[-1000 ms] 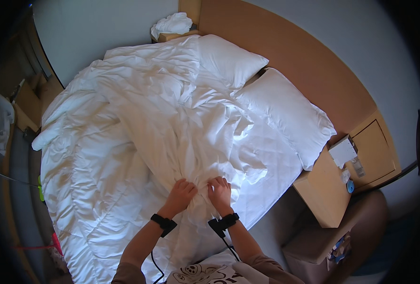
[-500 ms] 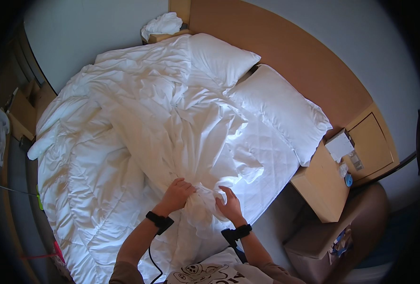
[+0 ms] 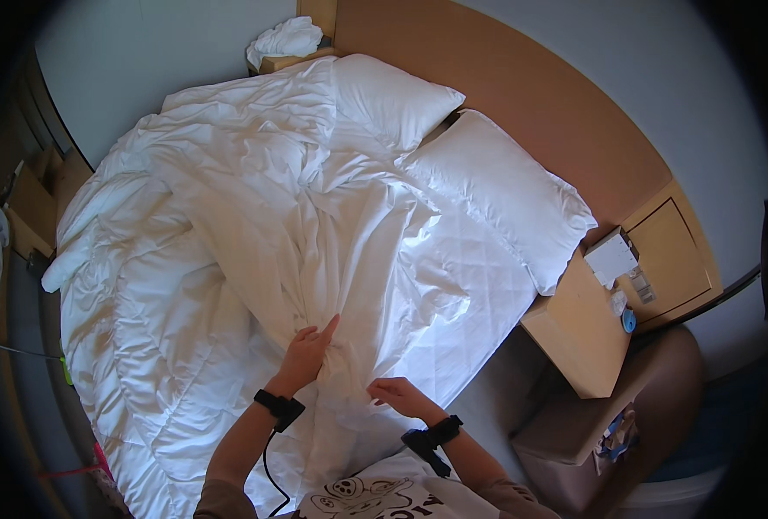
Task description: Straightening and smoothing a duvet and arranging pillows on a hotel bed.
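A rumpled white duvet [image 3: 155, 285] spreads across the bed, with a thinner fold of its cover [image 3: 349, 277] gathered in front of me. My left hand [image 3: 304, 356] is closed on the bunched cloth, its index finger stretched out along the folds. To its right, my right hand [image 3: 401, 397] has thumb and fingers pressed together at the edge of the same cloth. The cloth between the hands hangs down toward my body. Both wrists wear black straps, and a cable runs from the left one.
Two white pillows [image 3: 505, 199] lie by the brown headboard [image 3: 522, 95]. A quilted white mattress cover [image 3: 479, 303] shows at right. Beside the bed stand a wooden nightstand [image 3: 579, 337] with a white box [image 3: 611, 257] and a brown chair [image 3: 566, 424]. White cloth [image 3: 287, 37] lies at the far corner.
My right hand has moved left and closed from spread fingers onto the cloth. My left index finger has straightened forward. The whole view has shifted slightly.
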`<state>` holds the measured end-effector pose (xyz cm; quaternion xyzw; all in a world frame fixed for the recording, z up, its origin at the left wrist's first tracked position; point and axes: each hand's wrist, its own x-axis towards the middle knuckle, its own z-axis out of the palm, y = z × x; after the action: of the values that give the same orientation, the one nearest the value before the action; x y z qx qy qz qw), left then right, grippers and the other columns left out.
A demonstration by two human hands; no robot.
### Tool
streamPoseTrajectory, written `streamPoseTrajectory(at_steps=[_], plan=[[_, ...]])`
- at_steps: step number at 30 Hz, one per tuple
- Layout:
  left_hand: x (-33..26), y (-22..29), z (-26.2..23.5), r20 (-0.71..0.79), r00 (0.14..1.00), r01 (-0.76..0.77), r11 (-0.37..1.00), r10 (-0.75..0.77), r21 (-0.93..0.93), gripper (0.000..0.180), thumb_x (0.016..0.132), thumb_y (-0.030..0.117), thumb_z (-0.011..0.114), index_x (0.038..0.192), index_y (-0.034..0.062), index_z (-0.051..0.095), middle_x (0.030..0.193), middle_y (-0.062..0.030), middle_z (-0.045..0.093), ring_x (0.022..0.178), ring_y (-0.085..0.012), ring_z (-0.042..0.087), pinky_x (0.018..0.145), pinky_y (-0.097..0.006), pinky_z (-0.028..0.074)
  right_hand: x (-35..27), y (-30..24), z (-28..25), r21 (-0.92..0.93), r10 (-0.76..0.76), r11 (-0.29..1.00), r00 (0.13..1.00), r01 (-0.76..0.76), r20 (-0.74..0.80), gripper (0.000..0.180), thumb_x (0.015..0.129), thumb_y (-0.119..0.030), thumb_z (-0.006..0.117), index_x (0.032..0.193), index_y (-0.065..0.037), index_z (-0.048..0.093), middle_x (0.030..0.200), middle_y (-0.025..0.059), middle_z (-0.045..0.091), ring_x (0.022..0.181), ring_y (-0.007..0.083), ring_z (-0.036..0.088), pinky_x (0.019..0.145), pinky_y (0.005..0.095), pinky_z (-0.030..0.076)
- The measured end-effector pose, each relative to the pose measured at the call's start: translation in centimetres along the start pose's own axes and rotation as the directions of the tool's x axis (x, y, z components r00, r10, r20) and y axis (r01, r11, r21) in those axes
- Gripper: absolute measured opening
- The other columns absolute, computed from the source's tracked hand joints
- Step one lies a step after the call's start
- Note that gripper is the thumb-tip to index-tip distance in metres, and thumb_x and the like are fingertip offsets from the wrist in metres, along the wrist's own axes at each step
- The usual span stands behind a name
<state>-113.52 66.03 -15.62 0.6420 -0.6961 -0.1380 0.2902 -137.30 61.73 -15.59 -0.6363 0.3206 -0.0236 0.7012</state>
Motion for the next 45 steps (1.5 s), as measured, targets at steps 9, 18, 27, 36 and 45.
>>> streamPoseTrajectory(at_steps=[9, 18, 27, 36, 45], plan=[[-0.2, 0.0, -0.5, 0.063, 0.969, -0.245, 0.947, 0.237, 0.206, 0.017, 0.069, 0.009, 0.057, 0.086, 0.0089, 0.057, 0.085, -0.0045, 0.057, 0.09, -0.022, 0.054, 0.092, -0.038, 0.035, 2.8, 0.9, -1.0, -0.729, -0.523, 0.679, 0.754, 0.087, -0.398, 0.031, 0.069, -0.011, 0.064, 0.1, -0.011, 0.059, 0.105, 0.0074, 0.055, 0.106, 0.0265, 0.049, 0.088, 0.0376, 0.041], [-0.7, 0.1, -0.4, 0.086, 0.966, -0.256, 0.933, 0.242, 0.252, 0.015, 0.068, 0.007, 0.055, 0.083, 0.0084, 0.055, 0.086, -0.0042, 0.056, 0.091, -0.0214, 0.052, 0.092, -0.04, 0.035, 0.9, 1.1, -0.2, -0.697, -0.267, 0.711, 0.952, 0.09, -0.149, 0.018, 0.076, -0.015, 0.059, 0.09, -0.004, 0.06, 0.094, 0.0106, 0.061, 0.083, 0.025, 0.06, 0.073, 0.0339, 0.048], [-0.8, 0.5, -0.5, 0.101, 0.963, -0.268, 0.934, 0.251, 0.236, 0.014, 0.07, 0.007, 0.054, 0.084, 0.0088, 0.055, 0.087, -0.0038, 0.055, 0.094, -0.0203, 0.052, 0.094, -0.04, 0.034, 11.9, -2.5, -4.6, -0.731, -0.303, 0.517, 0.704, -0.445, -0.643, 0.022, 0.078, -0.029, 0.058, 0.074, -0.008, 0.064, 0.082, 0.0058, 0.059, 0.086, 0.0239, 0.057, 0.068, 0.0408, 0.046], [-0.9, 0.1, -0.4, 0.094, 0.961, -0.275, 0.94, 0.261, 0.2, 0.017, 0.072, 0.008, 0.055, 0.089, 0.0086, 0.056, 0.115, -0.0106, 0.05, 0.109, -0.0237, 0.047, 0.095, -0.039, 0.033, 13.6, -4.7, -3.4, -0.873, -0.684, 0.462, 0.562, -0.158, -0.464, 0.005, 0.074, -0.013, 0.056, 0.074, -0.008, 0.055, 0.077, 0.0079, 0.058, 0.078, 0.0257, 0.057, 0.066, 0.0385, 0.044], [1.7, 0.2, -1.3, -0.066, 0.99, -0.098, 0.954, 0.122, 0.285, 0.02, 0.07, 0.003, 0.055, 0.09, 0.0056, 0.061, 0.138, -0.0192, 0.027, 0.126, -0.0332, 0.03, 0.099, -0.043, 0.026, 10.6, -9.5, 2.2, -0.679, -0.535, 0.704, 0.785, 0.209, -0.313, 0.012, 0.08, -0.016, 0.053, 0.081, -0.004, 0.053, 0.077, 0.013, 0.06, 0.07, 0.0327, 0.058, 0.064, 0.0402, 0.046]])
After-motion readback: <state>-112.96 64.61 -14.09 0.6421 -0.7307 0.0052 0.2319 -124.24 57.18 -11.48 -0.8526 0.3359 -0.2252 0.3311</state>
